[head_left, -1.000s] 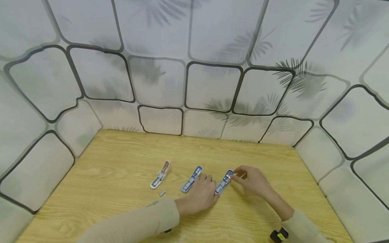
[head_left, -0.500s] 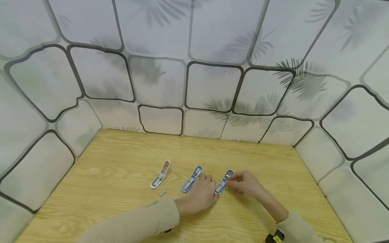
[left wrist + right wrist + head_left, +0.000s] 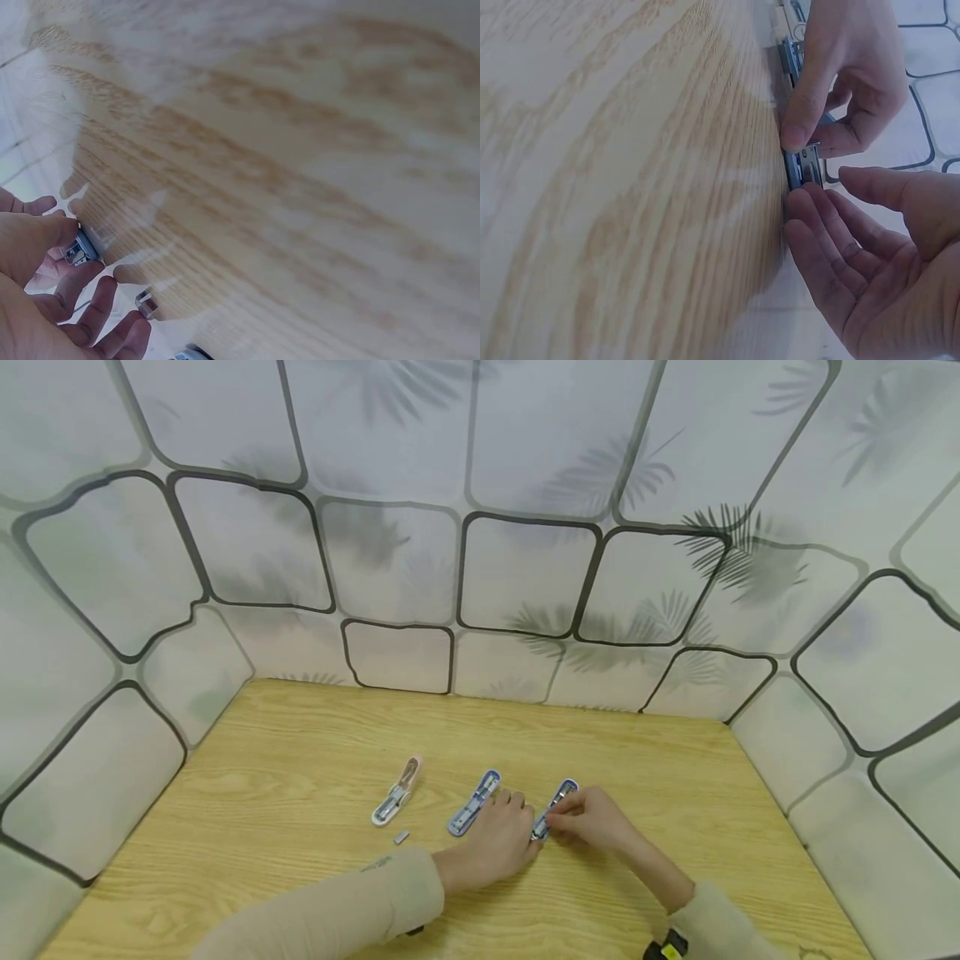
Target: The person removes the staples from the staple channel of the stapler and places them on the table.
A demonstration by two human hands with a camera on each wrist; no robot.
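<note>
An unfolded blue stapler (image 3: 566, 791) lies on the table at the right of the row. My left hand (image 3: 498, 839) rests over its near end; in the left wrist view the thumb and fingers pinch the stapler (image 3: 84, 246). My right hand (image 3: 592, 818) reaches over the middle of the same stapler. In the right wrist view the right hand's fingers (image 3: 840, 247) stretch to the stapler's metal end (image 3: 807, 166), the thumb held apart. The fingers hide part of the stapler. Left of the left hand is a second unfolded blue stapler (image 3: 467, 814).
A pink and white stapler (image 3: 392, 802) lies unfolded farther left. Near it is a small grey strip (image 3: 402, 837), which looks like staples. The wooden table (image 3: 315, 735) meets patterned fabric walls (image 3: 397, 656) at the back and sides.
My right hand has slid from the stapler's far end toward its middle, nearer the left hand. The left hand and the other staplers have stayed in place.
</note>
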